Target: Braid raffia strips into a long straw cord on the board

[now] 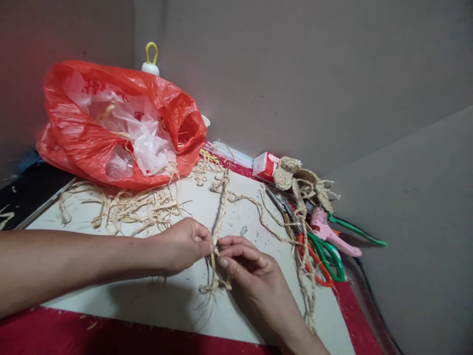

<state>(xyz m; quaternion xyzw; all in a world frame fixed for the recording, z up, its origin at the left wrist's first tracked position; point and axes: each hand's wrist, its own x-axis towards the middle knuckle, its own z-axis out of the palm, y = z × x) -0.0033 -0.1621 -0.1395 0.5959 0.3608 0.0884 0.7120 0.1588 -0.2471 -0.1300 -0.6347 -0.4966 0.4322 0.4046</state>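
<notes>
A braid of pale, straw-like fibre [222,204] runs from the far middle of the white board [162,301] toward me. My left hand [190,244] pinches it near its close end, thumb and finger pressed together. From the other side, my right hand [249,264] has its thumb and fingertips closed at the same spot on the braid. Loose strand ends [214,284] hang out below the fingers. The exact grip between the fingertips is partly hidden.
A red plastic bag [81,143] stands at the back left, with loose fibre strips [136,209] before it. To the right are orange-handled scissors [318,266], green-handled scissors [334,259], a pink glue gun [328,234], a woven fibre piece [286,172] and a red-white box [264,165].
</notes>
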